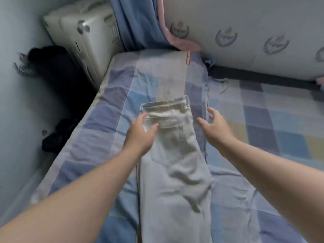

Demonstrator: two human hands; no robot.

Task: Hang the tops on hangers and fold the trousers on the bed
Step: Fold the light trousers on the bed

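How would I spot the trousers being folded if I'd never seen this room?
Find the bed's blue checked sheet. Along its middle lie the trousers: one long, plain, pale strip with a back pocket, unlike the coloured checks all around.

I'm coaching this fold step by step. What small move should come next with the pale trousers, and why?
Probably bring the right hand leftward onto the waistband of the pale grey trousers: it hovers open over the blue checked bed sheet, while the left hand touches the waistband's other corner.

the bed (91,137) (checked blue sheet) carries pale trousers (173,165) laid lengthwise, legs folded together.
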